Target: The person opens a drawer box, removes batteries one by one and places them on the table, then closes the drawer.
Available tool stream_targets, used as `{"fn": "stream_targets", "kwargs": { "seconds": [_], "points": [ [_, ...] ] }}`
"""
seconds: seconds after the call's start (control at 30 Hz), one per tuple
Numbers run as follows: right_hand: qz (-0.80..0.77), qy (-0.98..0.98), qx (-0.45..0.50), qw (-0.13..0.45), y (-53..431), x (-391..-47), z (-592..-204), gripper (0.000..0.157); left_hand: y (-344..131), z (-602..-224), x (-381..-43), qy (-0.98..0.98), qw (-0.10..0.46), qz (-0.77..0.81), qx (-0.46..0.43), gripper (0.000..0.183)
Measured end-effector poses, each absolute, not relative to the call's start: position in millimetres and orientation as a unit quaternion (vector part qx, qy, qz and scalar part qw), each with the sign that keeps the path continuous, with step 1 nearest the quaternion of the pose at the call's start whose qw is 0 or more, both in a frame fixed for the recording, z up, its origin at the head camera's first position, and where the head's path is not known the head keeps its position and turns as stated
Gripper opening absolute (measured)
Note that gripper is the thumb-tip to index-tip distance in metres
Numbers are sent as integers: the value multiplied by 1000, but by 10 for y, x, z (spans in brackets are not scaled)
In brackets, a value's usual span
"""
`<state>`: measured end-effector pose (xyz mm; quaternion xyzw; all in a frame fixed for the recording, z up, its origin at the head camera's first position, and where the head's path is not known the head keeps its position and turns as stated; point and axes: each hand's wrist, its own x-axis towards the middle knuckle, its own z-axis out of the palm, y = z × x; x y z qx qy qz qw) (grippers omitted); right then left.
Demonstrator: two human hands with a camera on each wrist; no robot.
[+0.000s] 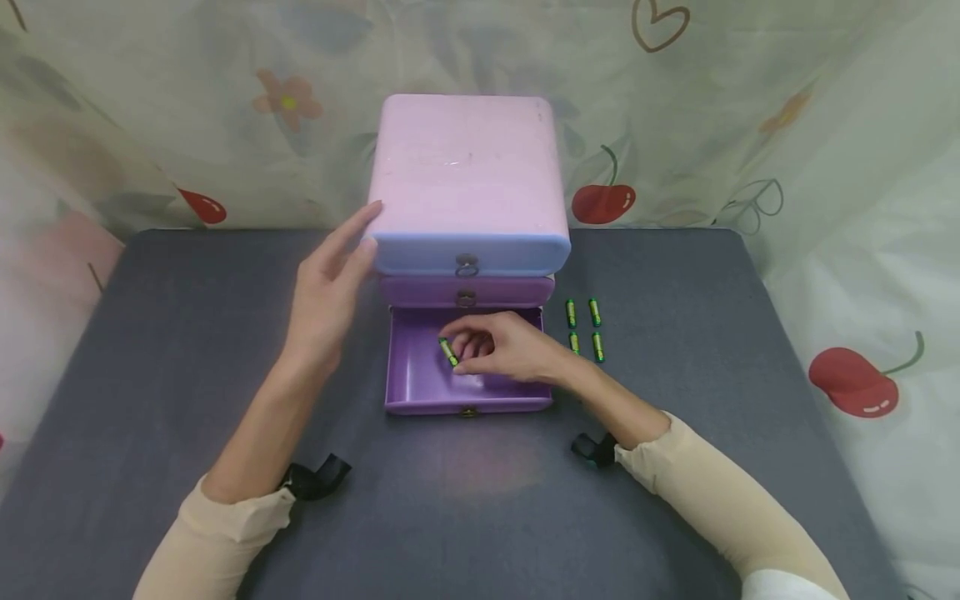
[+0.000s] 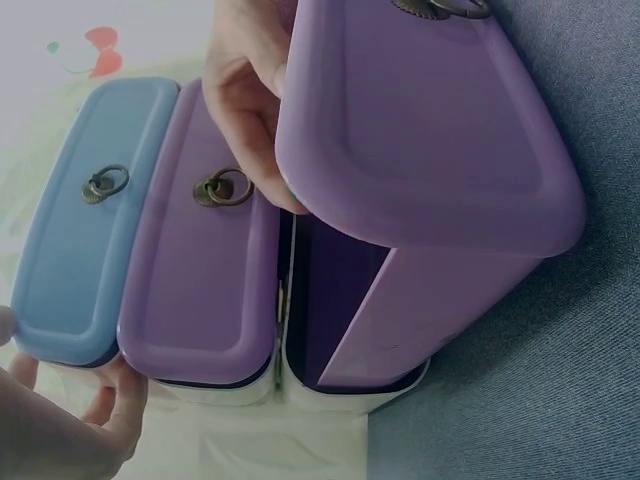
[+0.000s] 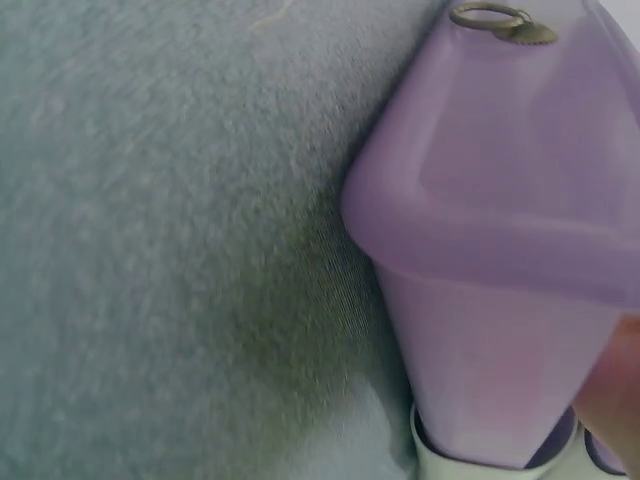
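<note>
A small drawer cabinet (image 1: pixel 468 167) with a pink top stands at the back of the table. Its bottom purple drawer (image 1: pixel 408 367) is pulled out. Over that drawer my right hand (image 1: pixel 506 346) pinches a green and yellow battery (image 1: pixel 448 352) between thumb and fingers. My left hand (image 1: pixel 326 287) touches the cabinet's left side near the top front corner, fingers mostly straight. In the left wrist view, the left hand (image 2: pixel 75 420) lies by the blue drawer front (image 2: pixel 95 220). The right wrist view shows the drawer's purple front (image 3: pixel 530 160) and only a sliver of the right hand (image 3: pixel 615 390).
Several more batteries (image 1: pixel 597 346) lie in two columns right of the drawer. A purple middle drawer (image 1: pixel 420 292), its front showing a ring pull, sits under the blue one. A patterned curtain (image 1: pixel 465 50) hangs behind the grey table (image 1: pixel 465 517).
</note>
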<state>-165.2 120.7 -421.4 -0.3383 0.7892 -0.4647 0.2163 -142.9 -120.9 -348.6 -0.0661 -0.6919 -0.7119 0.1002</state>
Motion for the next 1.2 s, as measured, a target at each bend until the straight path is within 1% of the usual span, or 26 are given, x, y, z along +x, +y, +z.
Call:
{"fn": "stream_targets", "kwargs": {
  "seconds": [0.2,0.73,0.97,1.2],
  "points": [
    [-476,785,-332,218,1313,-1626,-4161,40,-1209,-3487,-1426,-683,99,-720,-67,38],
    [-492,785,-329,184,1589,-1591,-4132,42,-1208,-3479,-1417,-691,100,-713,-62,37],
    [-503,785,-311,182,1737,-1565,-4141,41,-1215,-3496,-1426,-684,99,-720,-58,37],
    [-497,787,-324,170,1828,-1536,-4112,41,-1215,-3499,-1429,-688,100,-717,-55,37]
  ]
}}
